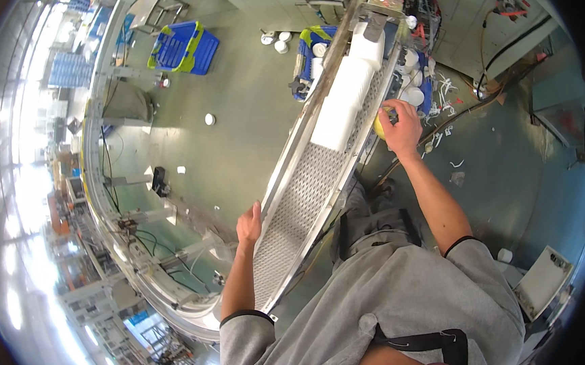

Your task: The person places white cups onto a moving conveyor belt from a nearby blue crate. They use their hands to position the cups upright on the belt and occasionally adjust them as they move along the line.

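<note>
A conveyor with a perforated metal-looking belt runs slantwise before me, from upper right to lower left. Several white, smooth, tube-like pieces lie in line on its far half. My left hand is at the conveyor's left side rail, fingers curled and thumb along the edge. Beyond the right rail, my right hand has its thumb and fingers bent around a yellow round thing. The hand partly hides it, so its kind does not show.
Blue bins flank the conveyor's far end; the right one holds white round pieces. A blue and green crate stands on the floor at far left. White scraps and a cable lie at right. A curved rail track bounds the left.
</note>
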### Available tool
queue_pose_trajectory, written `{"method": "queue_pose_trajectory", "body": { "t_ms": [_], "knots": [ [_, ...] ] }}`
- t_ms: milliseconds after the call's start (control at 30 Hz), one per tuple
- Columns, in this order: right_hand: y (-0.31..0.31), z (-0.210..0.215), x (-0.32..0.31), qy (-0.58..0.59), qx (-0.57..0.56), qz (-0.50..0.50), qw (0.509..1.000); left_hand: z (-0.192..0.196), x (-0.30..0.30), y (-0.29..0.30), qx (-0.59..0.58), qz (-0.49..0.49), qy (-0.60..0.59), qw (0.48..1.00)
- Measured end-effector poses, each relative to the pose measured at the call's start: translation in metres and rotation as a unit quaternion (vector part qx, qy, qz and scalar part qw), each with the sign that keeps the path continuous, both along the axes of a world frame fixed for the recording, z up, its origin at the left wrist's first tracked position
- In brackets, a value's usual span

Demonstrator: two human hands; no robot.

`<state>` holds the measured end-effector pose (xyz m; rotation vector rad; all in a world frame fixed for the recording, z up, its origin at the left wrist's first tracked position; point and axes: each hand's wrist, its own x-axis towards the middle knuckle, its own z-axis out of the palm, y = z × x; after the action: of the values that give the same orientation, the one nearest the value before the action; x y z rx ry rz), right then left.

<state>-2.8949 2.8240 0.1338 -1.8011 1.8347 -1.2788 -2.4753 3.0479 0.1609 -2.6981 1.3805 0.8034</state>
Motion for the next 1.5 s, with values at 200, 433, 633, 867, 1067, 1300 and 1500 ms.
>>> {"method": "queue_pose_trajectory", "body": {
  "t_ms": [200, 433, 633, 867, 1067, 1300, 1500],
  "knots": [
    [0.000, 0.000, 0.003, 0.006, 0.001, 0.002, 1.000, 0.007, -0.004, -0.003, -0.010, 0.009, 0.009, 1.000],
    [0.000, -0.003, 0.003, 0.008, -0.007, 0.019, 1.000, 0.010, -0.005, -0.005, -0.006, 0.023, 0.016, 1.000],
    [0.000, 0.002, 0.004, 0.009, -0.006, 0.024, 1.000, 0.013, -0.006, -0.004, -0.006, 0.023, 0.020, 1.000],
    [0.000, -0.002, 0.003, 0.014, -0.011, 0.031, 0.999, 0.018, -0.008, -0.007, 0.003, 0.024, 0.023, 0.999],
    [-0.001, -0.002, 0.005, 0.015, -0.015, 0.035, 0.999, 0.016, -0.006, -0.004, -0.010, 0.030, 0.026, 0.999],
    [0.000, 0.001, 0.007, 0.007, -0.013, 0.031, 0.999, 0.014, -0.005, -0.005, -0.001, 0.028, 0.022, 0.999],
    [0.000, -0.002, 0.005, 0.013, -0.009, 0.028, 0.999, 0.016, -0.006, -0.007, -0.002, 0.027, 0.019, 0.999]
  ]
}}
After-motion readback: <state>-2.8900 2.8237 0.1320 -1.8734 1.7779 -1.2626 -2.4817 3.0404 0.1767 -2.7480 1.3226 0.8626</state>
